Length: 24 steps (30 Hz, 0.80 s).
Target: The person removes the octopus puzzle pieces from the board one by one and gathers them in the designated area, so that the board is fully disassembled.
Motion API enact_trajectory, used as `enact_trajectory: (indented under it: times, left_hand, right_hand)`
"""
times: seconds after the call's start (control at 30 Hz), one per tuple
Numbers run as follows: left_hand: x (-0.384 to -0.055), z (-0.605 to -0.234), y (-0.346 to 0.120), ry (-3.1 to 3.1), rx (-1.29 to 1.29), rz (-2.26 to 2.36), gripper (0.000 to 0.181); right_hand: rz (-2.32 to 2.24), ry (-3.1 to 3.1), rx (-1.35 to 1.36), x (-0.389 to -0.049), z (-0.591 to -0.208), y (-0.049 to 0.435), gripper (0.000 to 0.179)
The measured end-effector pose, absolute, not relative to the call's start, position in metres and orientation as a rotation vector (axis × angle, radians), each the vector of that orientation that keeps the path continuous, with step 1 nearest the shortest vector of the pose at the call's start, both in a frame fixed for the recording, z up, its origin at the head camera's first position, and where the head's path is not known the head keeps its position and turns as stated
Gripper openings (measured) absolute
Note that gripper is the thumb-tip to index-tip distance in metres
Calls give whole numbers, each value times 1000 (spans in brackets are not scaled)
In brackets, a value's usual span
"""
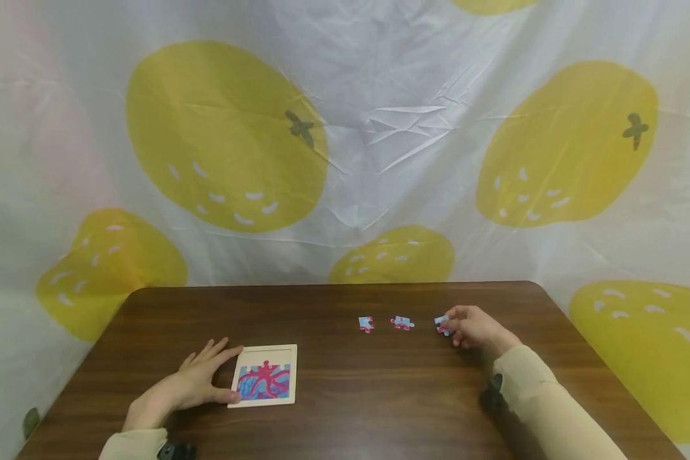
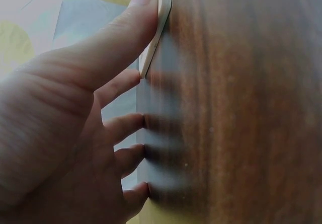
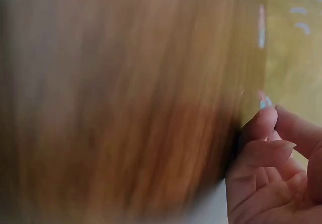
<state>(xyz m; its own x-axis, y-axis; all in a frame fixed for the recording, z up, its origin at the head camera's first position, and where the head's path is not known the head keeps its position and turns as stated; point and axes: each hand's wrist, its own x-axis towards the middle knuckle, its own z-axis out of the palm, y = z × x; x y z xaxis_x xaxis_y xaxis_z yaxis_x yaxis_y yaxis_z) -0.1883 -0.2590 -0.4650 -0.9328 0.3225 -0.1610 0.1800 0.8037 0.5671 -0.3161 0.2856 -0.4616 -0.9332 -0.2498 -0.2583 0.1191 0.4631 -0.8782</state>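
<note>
Right hand (image 1: 477, 329), 3 loose puzzle pieces (image 1: 403, 322)

Flat on the counter (image 1: 345, 415): a pale-framed puzzle board (image 1: 267, 354), red octopus on blue filling the lower part, upper strip bare. Farther right, spaced apart: left piece (image 1: 365, 322) and middle piece (image 1: 402, 322), blue-and-red, lying flat; third piece (image 1: 440, 320) pinched in right hand (image 1: 478, 329).

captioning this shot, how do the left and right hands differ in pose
The left hand is spread wide; the right hand is bent into a pinch. The left hand touches the tray; the right hand holds a piece. Both emerge from pale sleeves.
</note>
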Motion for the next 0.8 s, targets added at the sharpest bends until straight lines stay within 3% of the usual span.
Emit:
enact_trajectory:
  times: [0.43, 0.8]
  left_hand:
    - [-188, -463, -258, 2740, 381, 825, 95]
    - [-186, -465, -259, 2720, 395, 843, 97]
  right_hand:
    - [-1290, 2495, -114, -322, -456, 285, 17]
    - [-1184, 2594, -160, -320, -445, 310, 26]
